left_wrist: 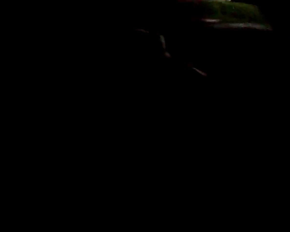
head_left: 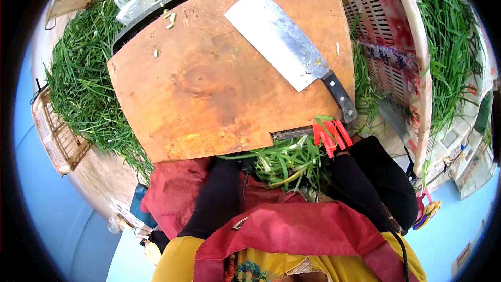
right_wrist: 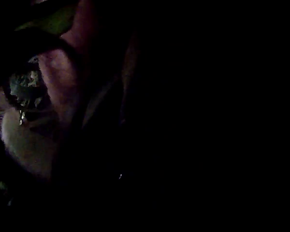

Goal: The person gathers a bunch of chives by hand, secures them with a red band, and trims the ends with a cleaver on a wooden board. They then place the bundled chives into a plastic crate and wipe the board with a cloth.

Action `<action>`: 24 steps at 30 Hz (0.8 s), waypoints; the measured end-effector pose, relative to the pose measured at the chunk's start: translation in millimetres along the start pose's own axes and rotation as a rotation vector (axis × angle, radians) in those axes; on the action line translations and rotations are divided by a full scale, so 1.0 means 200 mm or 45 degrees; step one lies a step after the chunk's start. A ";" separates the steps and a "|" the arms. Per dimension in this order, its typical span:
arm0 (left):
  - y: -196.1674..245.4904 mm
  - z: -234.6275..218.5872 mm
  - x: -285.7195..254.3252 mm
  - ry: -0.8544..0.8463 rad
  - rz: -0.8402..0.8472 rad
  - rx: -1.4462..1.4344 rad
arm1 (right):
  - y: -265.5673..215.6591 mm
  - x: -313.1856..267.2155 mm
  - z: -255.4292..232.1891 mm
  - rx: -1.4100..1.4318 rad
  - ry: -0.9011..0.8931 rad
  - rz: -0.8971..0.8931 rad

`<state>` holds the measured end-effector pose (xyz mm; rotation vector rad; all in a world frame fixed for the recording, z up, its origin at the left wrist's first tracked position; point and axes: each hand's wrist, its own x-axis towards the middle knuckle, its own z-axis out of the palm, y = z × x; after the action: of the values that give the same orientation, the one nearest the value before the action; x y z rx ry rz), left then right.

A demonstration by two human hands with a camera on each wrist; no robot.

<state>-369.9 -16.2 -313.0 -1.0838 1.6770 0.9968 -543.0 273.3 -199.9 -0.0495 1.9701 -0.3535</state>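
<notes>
In all 3 views my hands are hidden or too dark, so I cannot tell either grip. The greens (head_left: 295, 163) lie below the chopping board's (head_left: 172, 104) near edge; probably I gather them. I should align them evenly, avoiding the cleaver (head_left: 284, 36) at right.

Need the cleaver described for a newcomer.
Big wooden cutting board, centre of the head view. The cleaver lies on its right half, black handle toward the lower right corner. Its broad metal blade separates it from the small stem pieces on the board.
</notes>
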 end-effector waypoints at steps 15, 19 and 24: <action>0.07 -0.14 -0.77 -0.471 0.550 -0.825 | 0.03 -0.10 -0.15 -0.080 0.153 -0.187; -0.04 -0.19 -1.03 -0.242 0.618 -1.030 | -0.10 -0.11 -0.02 -0.098 0.151 -0.363; -0.21 -0.25 -1.37 0.122 0.568 -1.001 | -0.29 -0.26 0.24 -0.078 0.069 -0.578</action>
<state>-278.8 -11.0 -46.1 -1.2687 1.6689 2.0299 -486.5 216.8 -156.5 -0.5368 2.0128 -0.5922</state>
